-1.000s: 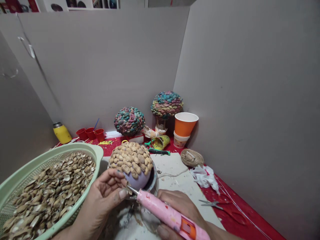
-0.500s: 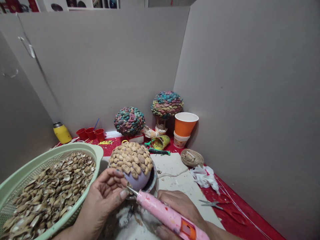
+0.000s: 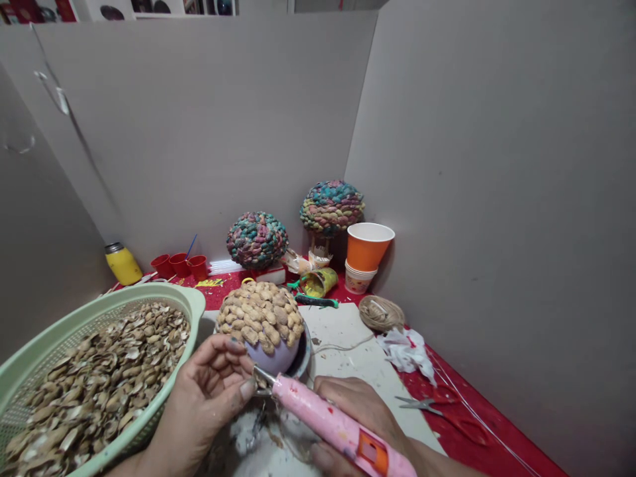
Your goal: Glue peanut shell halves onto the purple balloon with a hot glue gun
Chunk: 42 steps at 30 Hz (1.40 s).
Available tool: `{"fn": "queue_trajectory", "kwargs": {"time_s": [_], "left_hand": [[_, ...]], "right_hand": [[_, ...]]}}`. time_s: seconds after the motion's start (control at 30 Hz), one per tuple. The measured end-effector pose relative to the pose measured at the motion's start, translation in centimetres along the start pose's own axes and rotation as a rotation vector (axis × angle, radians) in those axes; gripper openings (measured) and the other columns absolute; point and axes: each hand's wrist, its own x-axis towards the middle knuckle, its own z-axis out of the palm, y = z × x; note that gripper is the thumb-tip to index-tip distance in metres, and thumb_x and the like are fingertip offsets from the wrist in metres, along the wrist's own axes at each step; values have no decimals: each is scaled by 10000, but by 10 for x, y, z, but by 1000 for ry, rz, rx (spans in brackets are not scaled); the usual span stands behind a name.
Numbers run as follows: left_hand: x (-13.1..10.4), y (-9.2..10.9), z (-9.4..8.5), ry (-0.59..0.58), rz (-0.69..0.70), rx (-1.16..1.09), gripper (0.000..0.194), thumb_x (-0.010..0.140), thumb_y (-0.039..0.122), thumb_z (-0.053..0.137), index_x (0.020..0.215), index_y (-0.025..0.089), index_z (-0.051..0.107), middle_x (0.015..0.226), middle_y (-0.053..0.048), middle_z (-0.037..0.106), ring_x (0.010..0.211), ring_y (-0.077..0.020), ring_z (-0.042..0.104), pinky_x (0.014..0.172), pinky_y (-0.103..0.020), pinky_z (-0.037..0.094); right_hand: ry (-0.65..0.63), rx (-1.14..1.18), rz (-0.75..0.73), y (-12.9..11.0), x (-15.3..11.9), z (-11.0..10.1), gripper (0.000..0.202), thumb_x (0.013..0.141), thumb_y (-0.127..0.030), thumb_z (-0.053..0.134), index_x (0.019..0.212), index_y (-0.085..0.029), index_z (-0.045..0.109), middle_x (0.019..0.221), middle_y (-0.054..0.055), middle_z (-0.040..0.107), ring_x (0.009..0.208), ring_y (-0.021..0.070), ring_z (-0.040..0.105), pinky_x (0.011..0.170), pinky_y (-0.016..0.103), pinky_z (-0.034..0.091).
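My left hand [image 3: 211, 391] is closed, its thumb and fingertips pinching a small peanut shell piece [image 3: 260, 380]. Wrapped in my right hand [image 3: 360, 411] is a pink glue gun [image 3: 318, 414], whose metal tip meets the shell piece. Just beyond the tip, a purple ball [image 3: 273, 358] rests in a round dish [image 3: 307, 344]; peanut shells [image 3: 261, 315] cover its top and its lower front is bare purple. A green basket [image 3: 196, 306] of loose shells stands to the left of my left hand.
Behind are two coloured shell-covered balls [image 3: 257, 240], red cups [image 3: 199, 267], a yellow bottle [image 3: 124, 265] and an orange cup [image 3: 368, 248]. Twine [image 3: 381, 313], crumpled white plastic [image 3: 407, 351] and scissors [image 3: 447, 412] lie at the right. Grey panels [image 3: 223, 119] enclose the table.
The shell piece at the glue gun's tip has tilted slightly and sits a little lower. Both hands are almost where they were.
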Motion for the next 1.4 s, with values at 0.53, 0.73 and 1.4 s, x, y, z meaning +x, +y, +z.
{"fn": "queue_trajectory", "kwargs": {"time_s": [0.53,0.73,1.4], "left_hand": [[1,2,2,48,12,19,327,686,199,854,914,180,620,788,-10,693,725,-108,640,689,-180,530],[0,3,3,74,19,16,336,673,190,859,911,186,622,789,-7,692,726,-114,645,696,-189,534],[0,2,-1,89,46,18,327,702,184,836,944,201,616,801,-7,692,748,-122,641,704,-193,531]], "right_hand": [[87,-77,-24,-1,2,-2,360,1015,-402,327,706,-222,367,611,-18,459,508,127,443,496,272,342],[88,-42,-29,1,2,-2,365,1020,-419,328,715,-226,377,620,-14,463,526,135,436,510,285,341],[66,-27,-35,2,2,-2,382,1031,-439,286,723,-226,362,635,-23,441,527,127,430,522,274,336]]}}
